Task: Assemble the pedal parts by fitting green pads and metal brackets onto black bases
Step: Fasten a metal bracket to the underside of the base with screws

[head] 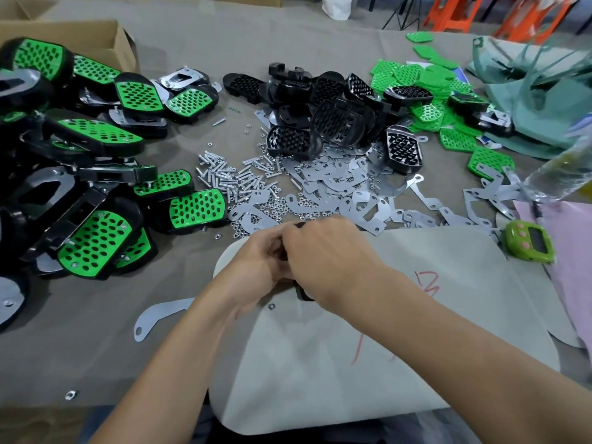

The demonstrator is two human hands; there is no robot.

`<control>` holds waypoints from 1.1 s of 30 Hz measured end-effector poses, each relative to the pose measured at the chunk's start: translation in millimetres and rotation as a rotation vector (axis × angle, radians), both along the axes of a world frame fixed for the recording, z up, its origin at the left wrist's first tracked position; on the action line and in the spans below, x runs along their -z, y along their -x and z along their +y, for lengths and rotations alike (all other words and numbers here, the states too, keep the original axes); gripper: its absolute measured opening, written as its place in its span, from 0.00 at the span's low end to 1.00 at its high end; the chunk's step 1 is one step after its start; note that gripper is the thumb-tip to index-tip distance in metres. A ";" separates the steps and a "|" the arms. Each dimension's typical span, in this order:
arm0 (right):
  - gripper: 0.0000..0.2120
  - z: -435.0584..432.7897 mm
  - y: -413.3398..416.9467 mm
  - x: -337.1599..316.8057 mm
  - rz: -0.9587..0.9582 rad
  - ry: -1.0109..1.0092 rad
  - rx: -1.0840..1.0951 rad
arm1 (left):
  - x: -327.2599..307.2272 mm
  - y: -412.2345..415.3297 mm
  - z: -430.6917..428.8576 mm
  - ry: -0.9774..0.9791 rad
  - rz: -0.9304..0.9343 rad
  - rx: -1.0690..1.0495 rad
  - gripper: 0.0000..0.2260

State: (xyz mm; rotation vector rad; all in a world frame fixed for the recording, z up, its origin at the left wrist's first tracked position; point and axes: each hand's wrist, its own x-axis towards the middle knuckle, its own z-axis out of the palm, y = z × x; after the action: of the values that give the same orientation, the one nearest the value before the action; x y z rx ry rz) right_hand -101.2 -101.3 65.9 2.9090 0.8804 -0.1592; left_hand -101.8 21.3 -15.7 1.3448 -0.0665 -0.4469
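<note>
Pale grey rounded work mat (416, 315): at its far edge, left hand (259, 261) and right hand (323, 261) close together, both curled round one black plastic pedal base (301, 295), mostly hidden. Beyond the mat: flat grey metal brackets (336, 184), silver screws (230, 177), heaped black bases (336, 123). Beyond-right: perforated green pads (426, 81). Left of the mat: finished green-and-black pedals (93, 238)

Small assembly workshop, grey cloth-covered surface (179, 331), finished green-and-black pedals (96, 248) heaped left, loose silver screws (230, 177) and flat metal brackets (333, 184) centre, brown cardboard box (96, 36) far left
</note>
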 end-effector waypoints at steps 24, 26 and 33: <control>0.10 5.3 0.0 10.1 -0.032 -0.014 0.058 | -7.5 4.2 -3.0 -0.103 -0.014 -0.017 0.24; 0.12 5.8 1.3 12.5 -0.007 -0.032 0.133 | -5.5 1.8 -2.1 -0.094 0.012 -0.008 0.23; 0.09 2.1 4.0 4.5 -0.070 -0.033 0.031 | -8.2 4.1 -2.4 -0.055 0.063 -0.044 0.19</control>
State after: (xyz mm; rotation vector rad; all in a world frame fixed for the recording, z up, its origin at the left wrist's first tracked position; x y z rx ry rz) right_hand -105.2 -99.2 61.4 2.9395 0.8346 -0.0454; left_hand -105.9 18.9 -7.6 1.3825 0.0280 -0.4565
